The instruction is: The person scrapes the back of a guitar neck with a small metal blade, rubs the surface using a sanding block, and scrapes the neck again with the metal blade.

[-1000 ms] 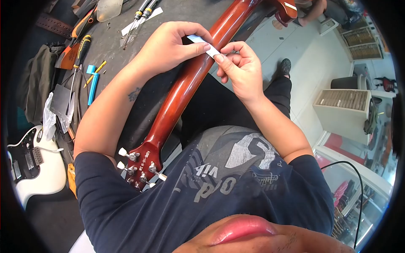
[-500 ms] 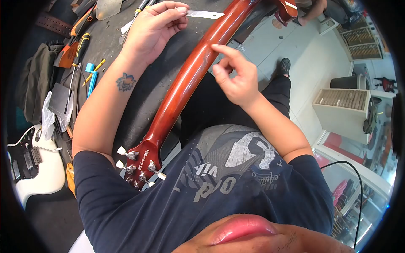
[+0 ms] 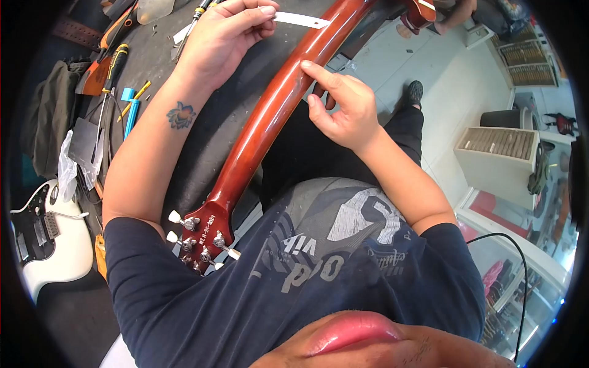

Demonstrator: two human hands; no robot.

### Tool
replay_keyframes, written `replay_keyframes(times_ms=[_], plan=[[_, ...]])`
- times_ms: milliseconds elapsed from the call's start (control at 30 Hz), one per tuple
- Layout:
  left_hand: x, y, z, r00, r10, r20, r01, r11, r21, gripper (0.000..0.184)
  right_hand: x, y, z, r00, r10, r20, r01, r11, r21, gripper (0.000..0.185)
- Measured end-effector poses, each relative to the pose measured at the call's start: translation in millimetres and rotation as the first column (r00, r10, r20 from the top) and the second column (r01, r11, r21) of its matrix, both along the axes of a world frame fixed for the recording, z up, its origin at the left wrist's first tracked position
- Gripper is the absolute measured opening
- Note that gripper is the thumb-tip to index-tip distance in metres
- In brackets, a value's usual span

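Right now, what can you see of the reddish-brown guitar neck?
The guitar neck looks like glossy, lacquered wood. It lies back side up, slanting from the headstock by the shirt to the far edge of view; its playing side is hidden. The headstock bears white markings and metal tuners with pale buttons. The right hand's index fingertip rests on it. The left hand holds a pale strip ending at the neck; contact is unclear.

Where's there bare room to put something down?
On the dark bench, between the left forearm and the shiny guitar neck. There's bare floor too, between the shoe and the white cabinet. It's crowded past that forearm: screwdriver, blue tool, white guitar.
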State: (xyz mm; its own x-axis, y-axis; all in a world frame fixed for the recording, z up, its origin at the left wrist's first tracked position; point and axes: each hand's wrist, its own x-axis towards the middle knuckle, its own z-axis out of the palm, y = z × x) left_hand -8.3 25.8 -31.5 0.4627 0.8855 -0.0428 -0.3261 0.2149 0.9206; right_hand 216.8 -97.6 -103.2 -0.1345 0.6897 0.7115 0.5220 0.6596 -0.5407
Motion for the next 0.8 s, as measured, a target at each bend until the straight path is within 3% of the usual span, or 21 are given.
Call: replay_keyframes(times_ms=[133, 267, 400, 533, 667, 733, 800], plan=[[-1, 2, 0, 1.0, -0.014, 0.014, 0.014, 1.0, -0.003, 0.011, -2, -10, -5, 0.991, 0.101, 0.089, -0.111, 0.986, 0.122, 0.064], [1, 0, 3, 1.0, -0.012, 0.01, 0.013, 1.0, -0.004, 0.011, 3, -9, -11, 0.985, 0.14, 0.097, -0.148, 0.986, 0.08, 0.066], [0, -1, 0, 0.999, -0.031, -0.015, 0.032, 0.998, 0.054, 0.012, 3, 1, -14, 0.996, 0.048, -0.07, -0.049, 0.999, -0.011, 0.065], [0, -2, -5, 0.997, -0.051, -0.066, 0.06, 0.99, 0.129, 0.012, 3, -12, -2, 0.989, 0.126, 0.072, -0.125, 0.992, -0.029, 0.066], [0, 0, -8, 0.997, -0.053, -0.05, 0.058, 0.991, 0.117, 0.012, 1, -11, 0, 0.991, 0.098, 0.086, -0.095, 0.995, -0.035, 0.067], [0, 0, -10, 0.997, -0.051, -0.05, 0.057, 0.992, 0.115, 0.014, 3, -7, 1, 0.997, 0.052, -0.054, -0.06, 0.986, -0.157, 0.062], [-2, 2, -11, 0.988, -0.08, -0.134, 0.106, 0.974, 0.202, 0.016, 10, -5, -8, 0.986, 0.01, -0.169, -0.03, 0.993, -0.113, 0.04]])
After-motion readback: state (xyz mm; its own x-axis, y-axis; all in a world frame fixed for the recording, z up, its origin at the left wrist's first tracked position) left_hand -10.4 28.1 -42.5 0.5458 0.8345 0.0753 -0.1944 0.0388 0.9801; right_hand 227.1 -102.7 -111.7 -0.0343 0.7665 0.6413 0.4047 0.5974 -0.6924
